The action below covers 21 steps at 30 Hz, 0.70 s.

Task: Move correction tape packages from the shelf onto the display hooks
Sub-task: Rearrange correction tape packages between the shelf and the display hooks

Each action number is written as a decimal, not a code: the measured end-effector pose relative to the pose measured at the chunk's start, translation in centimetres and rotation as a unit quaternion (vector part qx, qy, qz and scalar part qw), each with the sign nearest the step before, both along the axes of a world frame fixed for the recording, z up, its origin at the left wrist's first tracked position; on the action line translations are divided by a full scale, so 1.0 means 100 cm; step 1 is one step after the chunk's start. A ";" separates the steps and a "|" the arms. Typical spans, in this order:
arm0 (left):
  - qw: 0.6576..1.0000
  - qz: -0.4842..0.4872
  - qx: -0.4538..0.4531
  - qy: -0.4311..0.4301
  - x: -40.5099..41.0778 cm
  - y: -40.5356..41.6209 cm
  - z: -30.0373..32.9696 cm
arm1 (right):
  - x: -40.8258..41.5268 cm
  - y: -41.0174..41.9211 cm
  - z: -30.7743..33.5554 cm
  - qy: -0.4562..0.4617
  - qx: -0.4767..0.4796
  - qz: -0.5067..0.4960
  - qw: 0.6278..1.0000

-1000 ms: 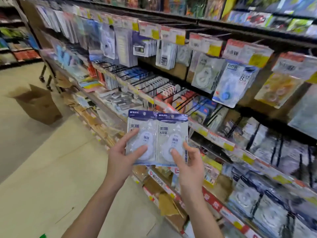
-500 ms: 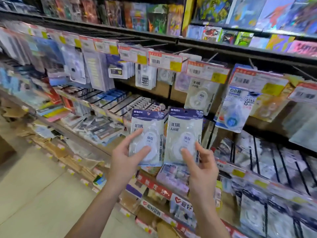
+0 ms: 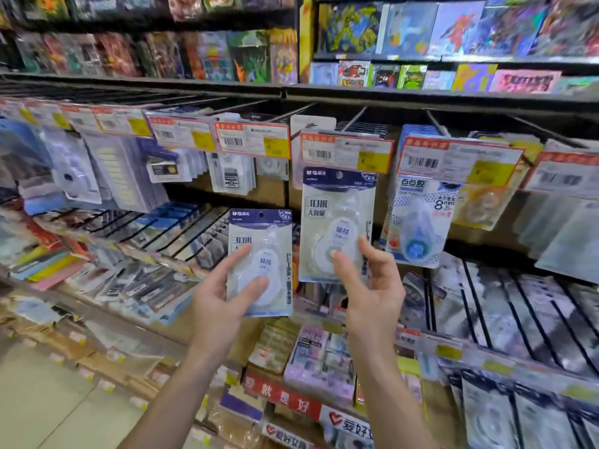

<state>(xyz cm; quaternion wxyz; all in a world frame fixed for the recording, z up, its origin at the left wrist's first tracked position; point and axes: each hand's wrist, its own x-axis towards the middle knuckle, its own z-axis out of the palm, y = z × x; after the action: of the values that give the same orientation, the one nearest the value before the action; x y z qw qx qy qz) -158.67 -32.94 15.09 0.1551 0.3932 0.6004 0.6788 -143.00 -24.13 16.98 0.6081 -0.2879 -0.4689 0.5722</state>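
Note:
My left hand [image 3: 220,303] pinches one white correction tape package with a dark blue header [image 3: 261,254], thumb on its front, held low in the middle of the view. My right hand [image 3: 369,286] pinches a second, matching package [image 3: 337,215] and holds it higher, its top edge just under the red and yellow price tag [image 3: 346,153] of a display hook [image 3: 353,119]. I cannot tell whether that package's hole is on the hook. To the right hangs a glue tape package with blue print [image 3: 421,222].
A row of hooks with price tags runs along the shelf rail, carrying other stationery packs [image 3: 123,170]. Black wire dividers [image 3: 518,306] hold more packages lower right. Card packs [image 3: 453,30] fill the top shelves. The floor [image 3: 48,400] shows at lower left.
The view has swung up and right along the shelf. My right hand has raised its package away from the other one, up to the tagged hook; my left hand stays lower with its package.

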 end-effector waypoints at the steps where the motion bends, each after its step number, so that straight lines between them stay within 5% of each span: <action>1: 1.000 -0.003 0.001 -0.001 -0.001 0.003 -0.001 | -0.002 0.001 0.002 0.005 0.004 -0.008 1.000; 9: 1.000 -0.026 0.012 -0.006 -0.012 0.023 0.005 | -0.012 0.011 0.016 0.041 0.025 -0.048 0.998; 21: 0.998 -0.055 -0.008 -0.004 -0.034 0.040 0.011 | -0.018 0.001 0.022 -0.019 0.065 -0.127 0.990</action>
<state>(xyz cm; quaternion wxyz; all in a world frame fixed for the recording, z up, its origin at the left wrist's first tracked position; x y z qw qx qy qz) -162.06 -28.97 16.15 0.1972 0.4215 0.5826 0.6663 -144.81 -24.04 19.13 0.6839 -0.3159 -0.4764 0.4534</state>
